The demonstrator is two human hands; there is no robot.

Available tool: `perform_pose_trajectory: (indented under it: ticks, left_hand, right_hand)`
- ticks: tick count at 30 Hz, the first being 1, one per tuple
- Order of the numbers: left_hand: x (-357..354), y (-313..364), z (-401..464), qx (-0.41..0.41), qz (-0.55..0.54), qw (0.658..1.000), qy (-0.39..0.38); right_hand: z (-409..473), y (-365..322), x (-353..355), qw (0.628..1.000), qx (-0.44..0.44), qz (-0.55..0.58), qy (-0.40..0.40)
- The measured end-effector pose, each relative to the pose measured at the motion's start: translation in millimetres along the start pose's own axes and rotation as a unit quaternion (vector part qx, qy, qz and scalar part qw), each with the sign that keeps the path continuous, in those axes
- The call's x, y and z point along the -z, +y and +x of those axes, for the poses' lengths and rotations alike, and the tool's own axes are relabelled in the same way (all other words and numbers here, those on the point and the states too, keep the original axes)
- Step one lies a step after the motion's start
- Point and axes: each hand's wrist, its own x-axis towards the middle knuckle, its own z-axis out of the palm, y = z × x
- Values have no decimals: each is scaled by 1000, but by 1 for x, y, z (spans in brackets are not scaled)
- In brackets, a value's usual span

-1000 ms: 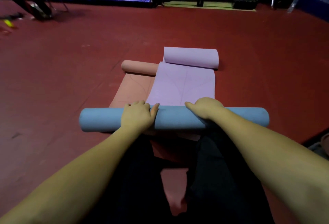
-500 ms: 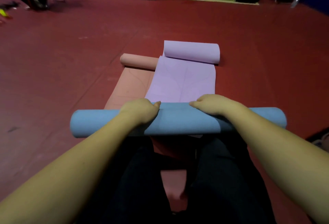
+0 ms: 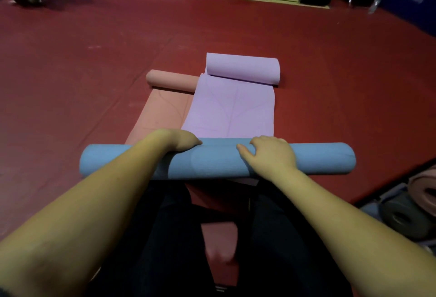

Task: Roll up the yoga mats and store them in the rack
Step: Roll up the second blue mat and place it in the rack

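Blue mat roll (image 3: 212,162) lies crosswise on the red floor (image 3: 82,72) at lower centre of the frame, fully rolled. Left hand (image 3: 175,142) curls over its top left of centre and right hand (image 3: 269,155) grips its top right of centre, fingers wrapped over the far side. Above it in the frame, the purple mat (image 3: 231,108) and pink mat (image 3: 162,112) lie part-unrolled side by side, rolled ends farthest up; more rolled mats (image 3: 410,211) sit at the right edge.

blue mat (image 3: 212,162), lilac mat (image 3: 228,110) w/ line pattern, pink mat (image 3: 162,112), red floor (image 3: 94,60).
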Motion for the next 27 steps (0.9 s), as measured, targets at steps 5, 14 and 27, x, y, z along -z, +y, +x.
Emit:
perform_pose_trajectory:
  ticks: [5,14,27]
  left_hand:
    - [-14,-10,-9,-42,79,969,231]
    - [-64,-31,-30,-58,161,913,370]
    - [-43,-13,-72,-64,141,930,333]
  right_hand:
    - [12,-1,0,1000,-1,4,-10]
    - [30,-7,15,991,-22,38,-128]
    - [22,8,63,955,-20,98,-281]
